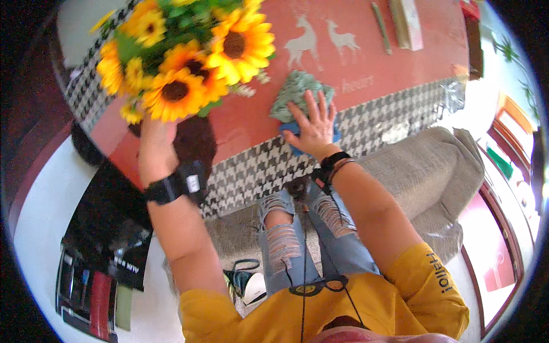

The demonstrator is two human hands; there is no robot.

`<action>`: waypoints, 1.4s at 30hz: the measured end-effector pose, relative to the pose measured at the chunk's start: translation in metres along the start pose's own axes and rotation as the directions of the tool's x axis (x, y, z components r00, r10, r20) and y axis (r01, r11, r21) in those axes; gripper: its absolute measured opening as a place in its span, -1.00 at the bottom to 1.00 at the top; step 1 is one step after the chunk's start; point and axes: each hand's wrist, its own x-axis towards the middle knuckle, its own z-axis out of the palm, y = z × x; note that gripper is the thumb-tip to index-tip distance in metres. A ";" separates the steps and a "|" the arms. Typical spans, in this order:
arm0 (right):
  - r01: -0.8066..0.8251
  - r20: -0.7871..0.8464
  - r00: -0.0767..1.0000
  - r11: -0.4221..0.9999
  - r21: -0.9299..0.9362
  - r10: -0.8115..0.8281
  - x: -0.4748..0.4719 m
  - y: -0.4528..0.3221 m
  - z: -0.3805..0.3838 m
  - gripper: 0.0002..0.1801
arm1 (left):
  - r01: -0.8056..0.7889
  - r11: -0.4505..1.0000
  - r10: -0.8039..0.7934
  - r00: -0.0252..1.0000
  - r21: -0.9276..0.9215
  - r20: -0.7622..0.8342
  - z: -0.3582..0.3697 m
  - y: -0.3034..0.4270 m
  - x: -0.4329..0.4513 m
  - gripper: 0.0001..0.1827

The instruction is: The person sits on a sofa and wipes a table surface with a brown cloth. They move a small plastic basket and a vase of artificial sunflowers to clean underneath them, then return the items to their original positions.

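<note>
My left hand (pixel 158 135) is raised at the base of a bunch of sunflowers (pixel 175 91), its fingers mostly hidden beneath the yellow blooms. It appears to grip the bunch from below; whatever holds the stems is hidden. A dark brown patch (pixel 193 141) beside that hand is too blurred to identify. My right hand (pixel 315 128) lies flat with fingers spread on a crumpled green cloth (pixel 296 96). Under its palm and thumb a blue cloth (pixel 294 128) shows. Both cloths rest on a red tablecloth (pixel 257 115) with printed deer and a houndstooth border.
A thin green stick-like item (pixel 381 28) and a pale long box (pixel 405 23) lie at the table's far right. A grey-brown fabric-covered seat (pixel 416 171) runs along the near edge. Black bags or boxes (pixel 111 231) stand on the floor at left.
</note>
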 end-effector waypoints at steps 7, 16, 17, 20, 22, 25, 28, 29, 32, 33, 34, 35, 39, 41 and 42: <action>-0.036 -0.026 0.999 0.999 -0.036 0.035 -0.006 0.005 0.018 -0.31 | -0.041 0.924 -0.063 0.964 0.380 0.259 0.099 -0.060 -0.023 -0.54; -0.013 0.196 0.978 0.960 -0.280 0.070 0.006 -0.001 -0.003 -0.30 | -0.278 0.818 0.133 0.943 0.504 0.305 0.207 -0.076 -0.023 -0.38; 0.078 0.125 0.991 0.954 -0.288 -0.044 0.006 -0.002 -0.008 -0.31 | -0.256 0.788 0.081 0.945 0.560 0.318 0.207 -0.076 -0.024 -0.32; 0.048 0.201 0.980 0.960 -0.276 0.008 0.004 -0.005 -0.013 -0.29 | -0.235 0.760 0.012 0.937 0.606 0.349 0.207 -0.075 -0.022 -0.22; 0.086 0.179 0.983 0.950 -0.301 -0.032 0.003 -0.004 -0.008 -0.28 | -0.234 0.767 0.002 0.932 0.598 0.362 0.202 -0.073 -0.021 -0.18; -0.057 0.113 0.991 0.985 -0.163 0.076 0.002 -0.001 0.006 -0.29 | -0.144 0.811 -0.101 0.920 0.568 0.379 0.165 -0.064 -0.031 -0.14; 0.007 -0.084 0.996 1.000 -0.027 -0.009 -0.001 0.002 0.016 -0.26 | -0.543 0.589 0.576 0.802 0.598 0.161 0.068 -0.056 -0.055 -0.33; 0.016 -0.075 0.997 1.000 -0.021 -0.018 -0.003 0.003 0.017 -0.30 | -0.333 0.344 0.618 0.784 0.878 0.055 0.021 -0.051 -0.069 -0.42; 0.005 -0.013 1.000 0.996 -0.092 -0.006 -0.006 0.003 0.017 -0.35 | 0.307 0.041 0.534 0.797 0.951 -0.280 -0.084 -0.060 -0.091 -0.29; 0.046 -0.056 0.997 0.998 -0.052 -0.049 -0.007 0.004 0.017 -0.35 | 0.474 0.001 0.379 0.815 0.881 -0.439 -0.100 -0.069 -0.095 -0.25; 0.032 -0.049 0.998 0.998 -0.060 -0.035 -0.006 0.004 0.017 -0.35 | 0.367 -0.021 0.477 0.821 0.930 -0.313 -0.109 -0.077 -0.092 -0.27; -0.010 -0.002 1.000 0.996 -0.085 0.009 -0.006 0.004 0.017 -0.35 | 0.316 -0.037 0.434 0.860 0.948 -0.269 -0.111 -0.083 -0.085 -0.29; 0.051 -0.069 0.996 0.993 -0.105 -0.059 -0.004 0.007 0.022 -0.31 | 0.075 -0.136 0.481 0.877 0.988 0.000 -0.119 -0.049 -0.012 -0.35; 0.096 -0.110 0.987 0.978 -0.183 -0.118 -0.004 0.009 0.024 -0.31 | 0.076 -0.203 0.550 0.834 0.976 0.049 -0.146 -0.001 0.043 -0.39; 0.091 -0.097 0.990 0.986 -0.138 -0.105 -0.004 0.010 0.026 -0.32 | 0.167 -0.110 0.559 0.825 0.980 -0.078 -0.162 0.026 0.073 -0.40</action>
